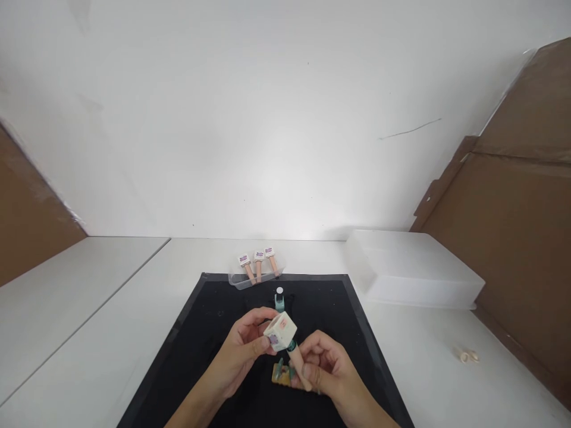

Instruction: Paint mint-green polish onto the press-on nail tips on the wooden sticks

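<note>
My left hand (pixel 244 351) grips the white block-shaped head of a small wooden mallet (pixel 282 330), which has purple and red prints and an opening in one side. My right hand (pixel 329 371) pinches its pale wooden handle (pixel 300 367), which slants down to the right. A dark green band shows where handle and head meet. Just beyond the head stands a little bottle (pixel 279 302) with teal contents and a black, white-topped cap. Below the handle lies a yellowish piece (pixel 280 375) with green parts, partly hidden by my right hand.
A clear plastic tray (pixel 244 285) at the mat's back edge holds three similar mallets. The black mat (pixel 200 333) covers the middle of the white table. A white translucent box (pixel 414 267) stands at right, with small pale rings (pixel 464 356) nearer me. Cardboard panels (pixel 513 238) flank both sides.
</note>
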Motion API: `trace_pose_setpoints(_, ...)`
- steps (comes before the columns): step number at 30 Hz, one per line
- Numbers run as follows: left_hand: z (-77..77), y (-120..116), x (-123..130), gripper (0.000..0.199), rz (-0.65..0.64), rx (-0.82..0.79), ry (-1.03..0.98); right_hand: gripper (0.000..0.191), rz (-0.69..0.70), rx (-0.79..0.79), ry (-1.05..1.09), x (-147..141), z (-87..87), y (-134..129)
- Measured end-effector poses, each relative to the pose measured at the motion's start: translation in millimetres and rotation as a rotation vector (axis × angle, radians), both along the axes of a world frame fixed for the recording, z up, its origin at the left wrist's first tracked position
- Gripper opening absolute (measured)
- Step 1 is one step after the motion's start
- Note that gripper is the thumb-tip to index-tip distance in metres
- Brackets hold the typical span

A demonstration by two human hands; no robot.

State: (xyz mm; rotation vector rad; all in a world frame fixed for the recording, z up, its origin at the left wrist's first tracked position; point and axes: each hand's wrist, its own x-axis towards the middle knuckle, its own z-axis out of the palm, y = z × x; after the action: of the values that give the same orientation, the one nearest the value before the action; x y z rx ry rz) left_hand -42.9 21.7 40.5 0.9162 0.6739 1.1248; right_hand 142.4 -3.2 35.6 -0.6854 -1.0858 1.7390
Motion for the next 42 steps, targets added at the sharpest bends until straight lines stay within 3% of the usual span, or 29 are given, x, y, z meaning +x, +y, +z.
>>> trace_pose_setpoints(4, 0.7, 0, 3, 0.029, 0.068, 0.021, 0.026, 0.034, -0.103, -0.017, -0.016, -1, -1.6, 1)
trace_pose_setpoints(9, -3.0, 4, 6, 0.023, 0.139, 0.166, 0.093, 0.035, -0.212, 0.016, -0.184, 1, -7.6, 4)
trace_pose_setpoints(13, -7.6, 7, 4, 0.020, 0.126, 0.257, 0.144, 0.035, -0.233, 0.095, -0.359, 3, -4.8, 6)
trace_pose_setpoints(17, -5.9, 8, 2, 0.020, 0.101, 0.266, 0.166, 0.032, -0.218, 0.146, -0.403, 6, 1.4, 6)
trace_pose_setpoints(26, -2.7, 2, 4, 0.035, 0.046, 0.049, 0.049, 0.034, 0.016, -0.033, -0.169, 11, -5.5, 8)
trace_pose_setpoints(35, -1.6, 11, -5, 0.035, 0.278, -0.154, -0.158, 0.032, -0.062, -0.093, -0.098, 11, 6.8, 8)
trace_pose_setpoints(42, -2.1, 14, -6, 0.032, 0.302, -0.183, -0.209, 0.030, -0.060, -0.155, -0.016, 12, 9.4, 7)
